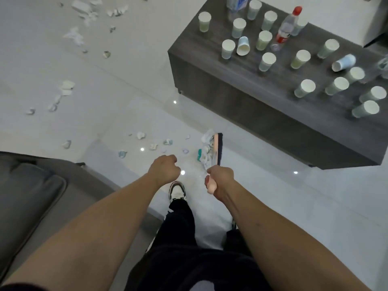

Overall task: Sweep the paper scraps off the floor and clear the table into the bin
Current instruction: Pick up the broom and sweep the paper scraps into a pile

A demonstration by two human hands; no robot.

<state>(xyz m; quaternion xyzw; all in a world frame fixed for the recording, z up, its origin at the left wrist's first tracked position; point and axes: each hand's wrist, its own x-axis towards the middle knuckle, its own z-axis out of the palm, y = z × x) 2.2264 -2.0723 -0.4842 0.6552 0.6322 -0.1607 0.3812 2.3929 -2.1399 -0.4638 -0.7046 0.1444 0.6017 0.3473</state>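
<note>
My right hand (220, 181) grips the pink handle of a broom (217, 148), whose dark-bristled head rests on the white floor just ahead of my feet. A small heap of paper scraps (205, 152) lies against the left side of the broom head. More scraps (154, 146) lie scattered to its left, and others (67, 88) reach to the far left and back of the floor. My left hand (164, 169) hovers beside the right one, its fingers curled into a fist with nothing visible in it. No bin is in view.
A low dark grey table (210, 80) stands at the right, bearing several paper cups (267, 60), two of them tipped over, and a red-capped plastic bottle (286, 28). A grey sofa (31, 196) fills the lower left. My shoe (177, 192) is between my hands.
</note>
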